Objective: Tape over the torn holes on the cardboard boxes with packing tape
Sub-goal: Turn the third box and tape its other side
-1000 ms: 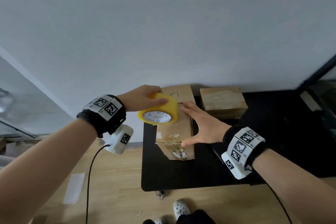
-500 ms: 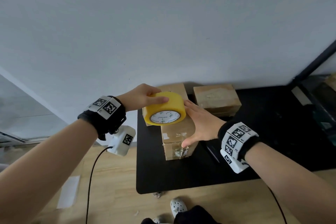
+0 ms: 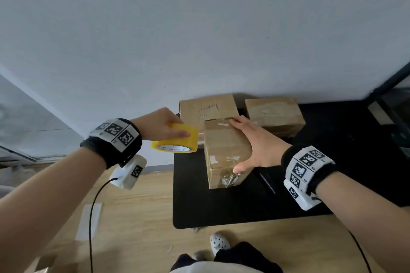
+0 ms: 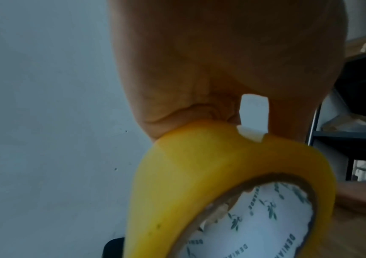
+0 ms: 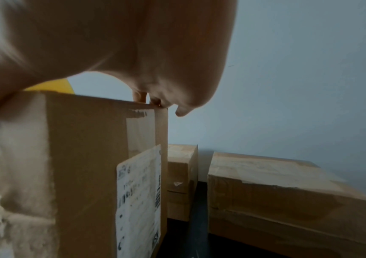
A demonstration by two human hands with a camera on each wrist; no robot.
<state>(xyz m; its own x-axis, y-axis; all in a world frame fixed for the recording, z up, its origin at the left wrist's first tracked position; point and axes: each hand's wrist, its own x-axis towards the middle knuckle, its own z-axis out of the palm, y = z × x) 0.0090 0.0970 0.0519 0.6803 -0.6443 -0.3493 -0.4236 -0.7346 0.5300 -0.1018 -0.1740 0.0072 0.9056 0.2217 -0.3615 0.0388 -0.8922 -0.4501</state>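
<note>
My left hand [image 3: 177, 131] grips a yellow roll of packing tape [image 3: 175, 141] just left of a brown cardboard box [image 3: 224, 148], thumb on the roll's outer face. In the left wrist view the roll [image 4: 199, 174] fills the frame under my left hand [image 4: 222, 69], with a white tab [image 4: 252, 115] on its rim. My right hand [image 3: 255, 142] lies on the box's right top edge with straight fingers, thumb at the front corner. The box's front face carries a ragged torn patch [image 3: 230, 178]. From the right wrist, my right hand [image 5: 111, 43] presses its fingertips [image 5: 140, 99] on the box [image 5: 84, 157].
The box stands on a black table [image 3: 199, 201] against a white wall [image 3: 199, 29]. Two more cardboard boxes [image 3: 206, 108] [image 3: 275, 113] sit behind it. A slim dark object [image 3: 267, 182] lies right of the box. Wooden floor [image 3: 133, 217] lies to the left, a dark shelf [image 3: 397, 117] at right.
My left hand has carried the tape roll from over the box's top to its left side. My right hand has stayed on the box's right edge.
</note>
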